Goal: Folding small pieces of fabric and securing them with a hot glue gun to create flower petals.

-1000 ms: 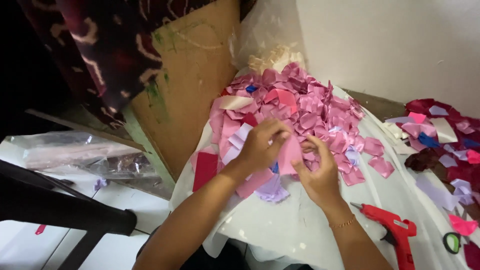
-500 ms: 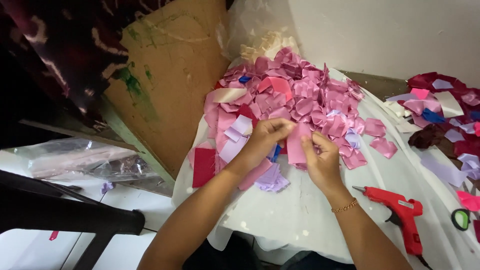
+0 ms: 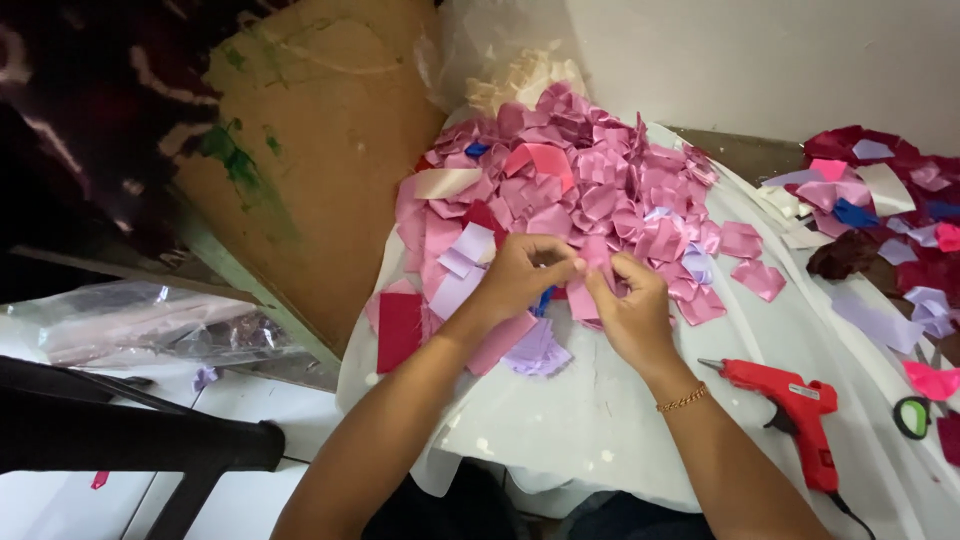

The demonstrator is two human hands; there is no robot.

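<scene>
My left hand [image 3: 520,272] and my right hand [image 3: 628,305] meet over the near edge of a big heap of pink satin ribbon pieces [image 3: 590,185]. Both pinch one folded pink ribbon piece [image 3: 598,256] between their fingertips. The heap lies on a white cloth [image 3: 610,420] spread over my lap. A dark red square [image 3: 400,330] and pale lilac pieces [image 3: 538,350] lie just under my left wrist. A thin gold bracelet circles my right wrist.
A red glue gun [image 3: 795,412] lies on the cloth to the right of my right forearm. Dark red, pink and lilac scraps [image 3: 890,215] pile at the far right, with green-handled scissors [image 3: 912,416]. A cardboard sheet [image 3: 320,170] leans at left; a black chair frame [image 3: 110,440] stands at lower left.
The view has shifted slightly. Both hands stay together on the pink piece, fingers working it a little; the piece looks more folded and smaller now.
</scene>
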